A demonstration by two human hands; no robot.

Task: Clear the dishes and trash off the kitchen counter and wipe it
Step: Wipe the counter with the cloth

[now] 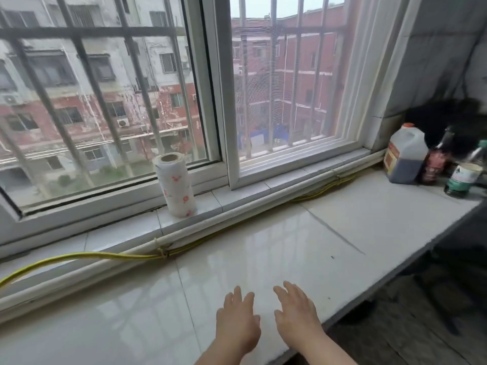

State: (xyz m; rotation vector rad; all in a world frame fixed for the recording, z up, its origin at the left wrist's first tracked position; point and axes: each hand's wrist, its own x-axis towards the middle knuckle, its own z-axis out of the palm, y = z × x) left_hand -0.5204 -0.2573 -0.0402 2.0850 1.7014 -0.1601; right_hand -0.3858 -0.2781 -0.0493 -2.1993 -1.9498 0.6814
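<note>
**Glossy counter waiting for a wipe**

White tiled counter [263,246] is being shown glossy and reflecting the window [105,101], with no dishes or trash lying on the stretch in view. At its near edge the left hand [237,317] and the right hand [297,314] are being held side by side, palms down, fingers straight and a little spread, with nothing being gripped. Whether the counter is being touched cannot be told.

Further back a yellow hose [79,256] is being run along the foot of the sill [118,230]. On the sill, upright against the window, a paper towel roll [176,184] printed with red flowers is being kept, well apart from both hands. It is being judged as the likely wiping material, light and soft. It would squash under a hard squeeze, so a loose grip around its middle, or a hold on the cardboard core at the top, is being favoured. The tile looks slick, so a sheet would probably slide easily.

At the far right corner a jug [404,156] of dark liquid and two bottles [436,164] are being stored close together.
</note>
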